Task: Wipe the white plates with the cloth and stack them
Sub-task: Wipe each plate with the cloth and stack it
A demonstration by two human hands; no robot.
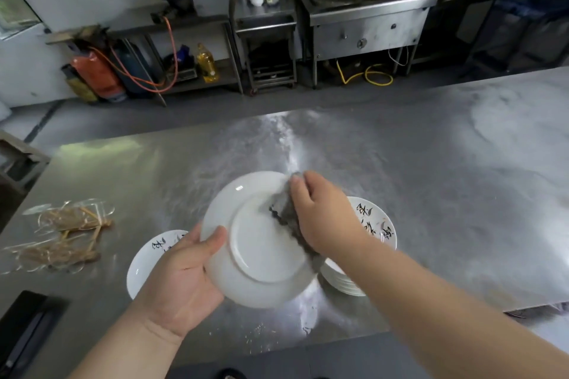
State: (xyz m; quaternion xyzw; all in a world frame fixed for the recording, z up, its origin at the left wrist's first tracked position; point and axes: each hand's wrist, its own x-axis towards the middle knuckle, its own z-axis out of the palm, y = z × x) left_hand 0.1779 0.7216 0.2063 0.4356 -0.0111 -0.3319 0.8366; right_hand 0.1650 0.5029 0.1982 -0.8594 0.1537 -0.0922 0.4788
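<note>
My left hand [181, 280] grips a white plate [258, 252] by its left rim, held above the table with its underside and foot ring facing me. My right hand [323, 212] holds a dark grey cloth [286, 212] and presses it on the plate's upper right part. A stack of several white plates [375, 224] with black brush lettering stands on the table to the right, partly hidden by my right arm. One more lettered white plate [147, 258] lies to the left, half hidden behind my left hand.
The steel table [431, 178] stretches far to the right and back. Clear bags of brown sticks [67, 234] lie at the left. A black flat object [27, 326] sits at the near left corner. Stoves, shelves and a gas cylinder stand across the aisle.
</note>
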